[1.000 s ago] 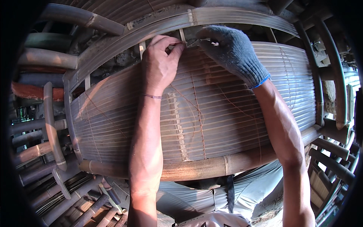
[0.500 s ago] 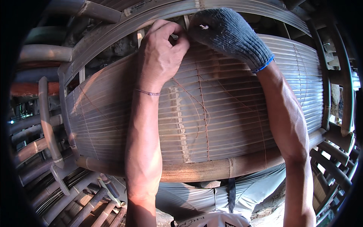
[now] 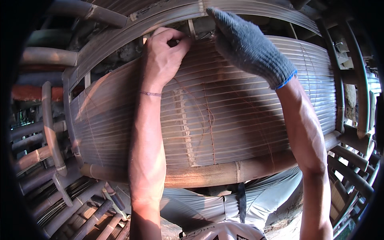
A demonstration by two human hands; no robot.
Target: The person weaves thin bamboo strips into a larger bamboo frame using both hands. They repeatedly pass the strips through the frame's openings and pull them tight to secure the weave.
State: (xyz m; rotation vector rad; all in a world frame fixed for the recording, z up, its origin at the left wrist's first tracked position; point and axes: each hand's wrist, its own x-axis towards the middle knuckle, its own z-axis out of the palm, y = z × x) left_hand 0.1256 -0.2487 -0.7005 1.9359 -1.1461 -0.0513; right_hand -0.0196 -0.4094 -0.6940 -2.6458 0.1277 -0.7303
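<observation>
Where slat panel (image 3: 224, 116) meets rim, left hand (image 3: 162, 60) pinches strip (image 3: 192, 29), gloved right hand (image 3: 250, 46) (grip hidden)

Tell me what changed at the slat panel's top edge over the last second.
Both hands rose in view with the panel. The gloved right hand slid left, closer to the bare left hand. The left hand still pinches at the upright strip. The slat panel and bamboo pole look unchanged.
</observation>
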